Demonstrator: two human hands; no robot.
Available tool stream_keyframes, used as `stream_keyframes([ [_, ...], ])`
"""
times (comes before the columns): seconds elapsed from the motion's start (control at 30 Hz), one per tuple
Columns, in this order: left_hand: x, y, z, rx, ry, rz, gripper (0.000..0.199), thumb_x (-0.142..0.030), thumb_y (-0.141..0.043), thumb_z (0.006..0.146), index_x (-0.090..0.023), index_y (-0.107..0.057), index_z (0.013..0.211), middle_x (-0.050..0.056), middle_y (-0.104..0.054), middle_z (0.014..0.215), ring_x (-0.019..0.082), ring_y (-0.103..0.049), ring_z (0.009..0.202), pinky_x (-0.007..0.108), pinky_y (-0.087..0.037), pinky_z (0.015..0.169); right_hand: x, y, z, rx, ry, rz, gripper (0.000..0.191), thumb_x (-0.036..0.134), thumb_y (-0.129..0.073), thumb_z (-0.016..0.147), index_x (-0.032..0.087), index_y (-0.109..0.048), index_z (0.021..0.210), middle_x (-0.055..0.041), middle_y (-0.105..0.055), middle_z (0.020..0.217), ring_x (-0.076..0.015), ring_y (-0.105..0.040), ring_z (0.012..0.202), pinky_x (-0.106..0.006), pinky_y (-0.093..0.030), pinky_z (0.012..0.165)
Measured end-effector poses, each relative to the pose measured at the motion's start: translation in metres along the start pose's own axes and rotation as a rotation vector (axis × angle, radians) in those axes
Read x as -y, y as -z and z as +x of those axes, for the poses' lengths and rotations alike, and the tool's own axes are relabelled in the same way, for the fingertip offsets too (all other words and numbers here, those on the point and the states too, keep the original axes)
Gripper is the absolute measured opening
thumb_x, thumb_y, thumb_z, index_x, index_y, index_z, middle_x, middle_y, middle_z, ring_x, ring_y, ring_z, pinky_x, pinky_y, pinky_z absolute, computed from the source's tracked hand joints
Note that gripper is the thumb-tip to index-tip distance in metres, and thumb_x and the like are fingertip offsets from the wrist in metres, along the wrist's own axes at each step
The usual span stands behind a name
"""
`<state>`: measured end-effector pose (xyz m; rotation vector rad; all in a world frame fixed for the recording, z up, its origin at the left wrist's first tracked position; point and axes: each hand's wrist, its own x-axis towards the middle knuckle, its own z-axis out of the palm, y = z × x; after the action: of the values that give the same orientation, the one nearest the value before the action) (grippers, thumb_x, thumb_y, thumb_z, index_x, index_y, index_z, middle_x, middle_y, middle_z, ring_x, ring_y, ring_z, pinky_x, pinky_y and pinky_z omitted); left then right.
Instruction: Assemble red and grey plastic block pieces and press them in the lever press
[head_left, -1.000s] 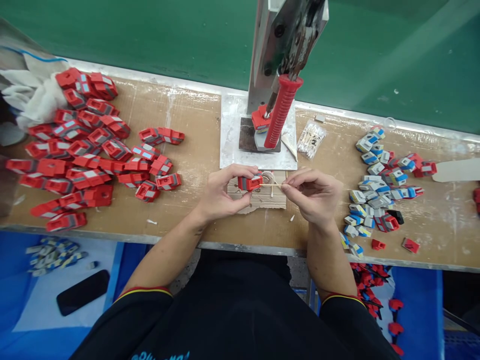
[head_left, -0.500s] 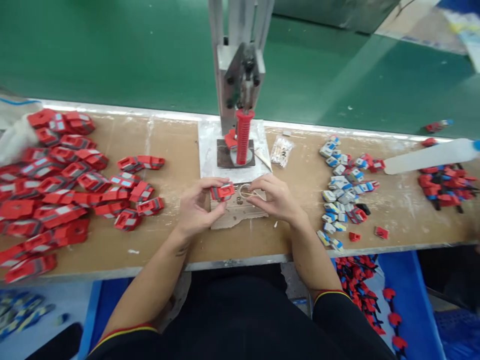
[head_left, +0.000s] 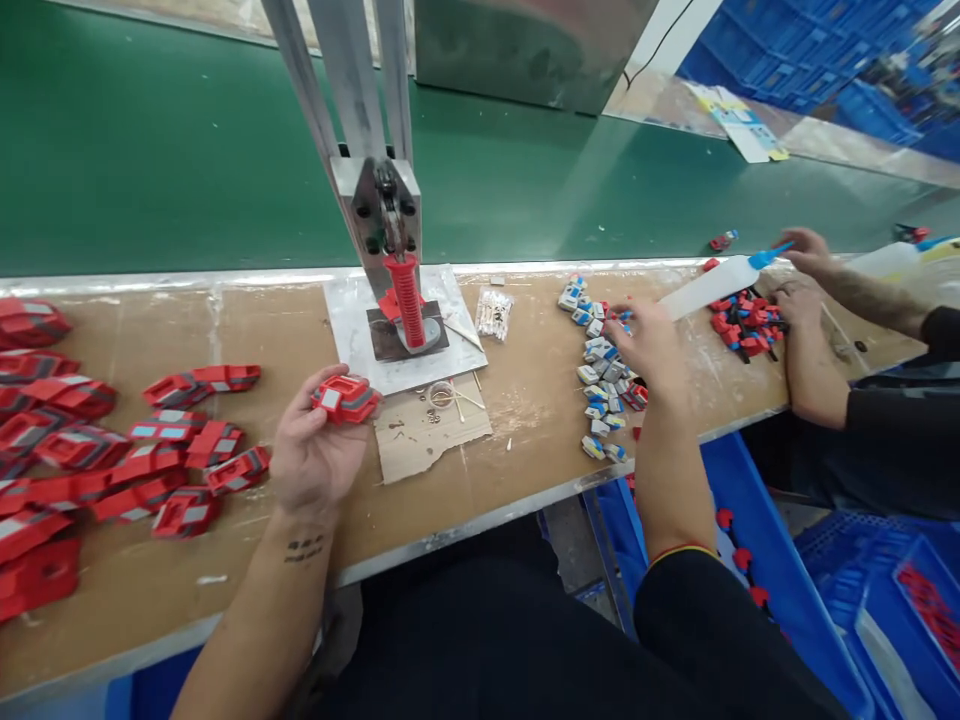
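Note:
My left hand (head_left: 319,455) is closed around a red and grey toy part (head_left: 346,397), left of the press base. Over at the right, my right hand (head_left: 651,345) reaches over the pile of small white, blue and grey pieces (head_left: 598,375); its fingertips are at the pile's upper right, and whether they grip a piece is too small to tell. Between the hands, a torn cardboard sheet (head_left: 405,440) bears a small clear dish (head_left: 441,395) and cotton swabs (head_left: 470,400). A bag of swabs (head_left: 495,313) lies beside the metal plate (head_left: 349,345).
A press with a red handle (head_left: 405,300) stands at the back. Red parts (head_left: 75,440) cover the left side. A white bottle (head_left: 709,287) lies beyond my right hand. At the far right, another person's hands (head_left: 802,290) are by a red and black pile (head_left: 746,322).
My right hand has left the dish and moved right to the small pieces. My left hand still holds the red part, now apart from the other hand. The view has shifted right.

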<state>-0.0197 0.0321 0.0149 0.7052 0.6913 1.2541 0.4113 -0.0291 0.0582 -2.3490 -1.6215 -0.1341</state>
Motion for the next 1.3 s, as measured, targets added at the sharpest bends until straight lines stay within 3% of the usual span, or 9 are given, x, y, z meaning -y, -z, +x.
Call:
stream_keyframes([
  [0.13,0.001,-0.003,-0.002,0.016,0.005,-0.005,0.036,-0.039,-0.09,0.067,-0.026,-0.084,0.1,0.005,-0.079,0.09,0.018,-0.073,0.079,0.028,-0.065,0.066,0.016,-0.022,0.038,0.282,-0.005,-0.186,0.028,0.026,-0.07,0.088,0.014,-0.072,0.113,-0.0224,-0.074,0.127,-0.038,-0.063,0.122,-0.049,-0.046,0.106],
  [0.3,0.005,-0.003,0.0,0.011,-0.017,-0.012,0.037,-0.038,-0.09,0.066,-0.024,-0.083,0.099,0.005,-0.08,0.089,0.018,-0.075,0.077,0.026,-0.065,0.065,0.026,-0.032,0.045,0.228,-0.051,-0.122,0.024,0.017,-0.065,0.087,0.007,-0.072,0.106,-0.0303,-0.073,0.119,-0.0393,-0.065,0.117,-0.05,-0.047,0.1],
  [0.4,0.008,-0.004,0.0,0.035,-0.011,-0.028,0.041,-0.035,-0.092,0.065,-0.025,-0.081,0.103,0.004,-0.08,0.09,0.017,-0.076,0.078,0.024,-0.065,0.067,0.033,-0.023,0.023,0.177,-0.029,-0.014,0.024,0.023,-0.058,0.093,0.01,-0.072,0.108,-0.0223,-0.076,0.109,-0.0306,-0.069,0.104,-0.043,-0.053,0.093],
  [0.47,0.013,-0.005,-0.003,0.056,-0.018,-0.021,0.041,-0.033,-0.094,0.065,-0.026,-0.079,0.102,0.003,-0.081,0.09,0.017,-0.076,0.076,0.026,-0.065,0.068,0.05,-0.019,-0.002,0.132,0.021,0.244,0.031,0.031,-0.05,0.099,0.015,-0.069,0.118,-0.0122,-0.076,0.101,-0.0216,-0.07,0.089,-0.035,-0.056,0.08],
  [0.53,0.018,-0.007,-0.007,0.097,-0.033,0.002,0.042,-0.032,-0.096,0.066,-0.025,-0.077,0.102,0.004,-0.081,0.092,0.017,-0.077,0.077,0.027,-0.066,0.071,0.081,-0.019,-0.028,0.091,0.089,0.875,0.037,0.042,-0.048,0.102,0.02,-0.066,0.125,-0.0056,-0.073,0.095,-0.0167,-0.065,0.075,-0.03,-0.053,0.064],
  [0.67,0.029,-0.007,-0.012,0.2,-0.055,0.073,0.053,-0.04,-0.096,0.071,-0.023,-0.074,0.116,0.008,-0.081,0.101,0.019,-0.079,0.087,0.029,-0.066,0.08,0.157,-0.018,-0.057,0.343,0.187,1.494,0.037,0.054,-0.063,0.097,0.025,-0.073,0.119,0.0011,-0.063,0.083,-0.0125,-0.056,0.067,-0.027,-0.05,0.059],
  [0.83,0.03,0.0,-0.012,0.255,-0.079,0.134,0.058,-0.052,-0.087,0.083,-0.023,-0.069,0.13,0.013,-0.08,0.11,0.024,-0.08,0.095,0.037,-0.067,0.087,0.206,-0.021,-0.055,0.421,0.305,1.51,0.041,0.061,-0.064,0.098,0.028,-0.073,0.12,0.002,-0.062,0.082,-0.0114,-0.053,0.065,-0.026,-0.05,0.058],
  [1.13,0.025,0.0,-0.016,0.345,0.018,0.125,0.058,-0.054,-0.082,0.087,-0.028,-0.066,0.137,0.015,-0.076,0.129,0.028,-0.08,0.105,0.041,-0.067,0.088,0.209,-0.037,-0.068,0.373,0.253,1.554,0.044,0.066,-0.068,0.093,0.024,-0.069,0.107,0.0042,-0.06,0.073,-0.0091,-0.051,0.055,-0.021,-0.045,0.049],
  [1.3,0.025,0.001,-0.015,0.339,-0.151,0.255,0.047,-0.042,-0.087,0.086,-0.029,-0.069,0.127,0.011,-0.077,0.127,0.029,-0.077,0.118,0.043,-0.067,0.097,0.212,-0.034,-0.069,0.327,0.227,1.492,0.044,0.066,-0.071,0.091,0.022,-0.065,0.1,0.0043,-0.062,0.069,-0.0084,-0.052,0.051,-0.021,-0.045,0.047],
])
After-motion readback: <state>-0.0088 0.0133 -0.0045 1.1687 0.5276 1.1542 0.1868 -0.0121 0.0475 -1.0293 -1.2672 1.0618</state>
